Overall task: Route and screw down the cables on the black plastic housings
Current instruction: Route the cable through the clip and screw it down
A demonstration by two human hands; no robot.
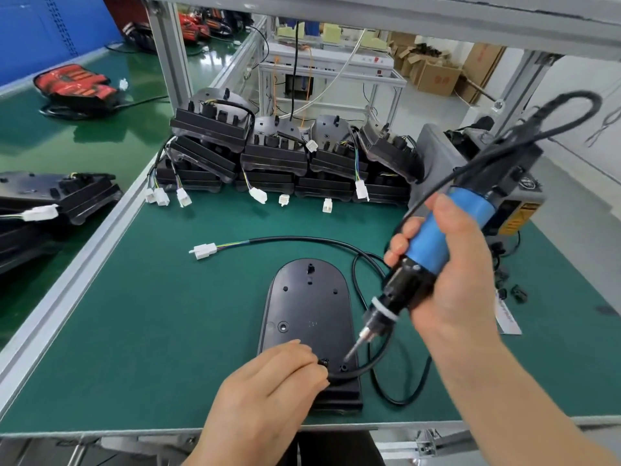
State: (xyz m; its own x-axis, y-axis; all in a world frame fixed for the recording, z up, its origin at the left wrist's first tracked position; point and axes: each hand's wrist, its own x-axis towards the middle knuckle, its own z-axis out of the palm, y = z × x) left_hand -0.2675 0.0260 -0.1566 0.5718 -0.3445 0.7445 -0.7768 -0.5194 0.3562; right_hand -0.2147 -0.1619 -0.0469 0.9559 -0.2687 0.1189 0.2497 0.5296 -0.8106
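Black plastic housing (309,311) lies flat on the green bench (161,331), close to its front edge and about midway along it, rounded end toward the back; our left hand (268,391) rests on the housing's near end, fingers curled, fingertips pinching a small black clamp (324,362) against it (the clamp is too small for us to tell more); just right of the clamp we see a screw hole (343,368), and the bit of the electric screwdriver (433,240) hangs tilted just above it, apart from it; our right hand (450,264) is wrapped firmly round the screwdriver's blue grip; the black cable (302,238) comes in at the housing's near right corner, loops out to the right, arcs behind the rounded end and finishes at a white connector (204,251) lying to the left of that end; along the bench's back edge stand stacked housings (279,156), their white plugs hanging forward.
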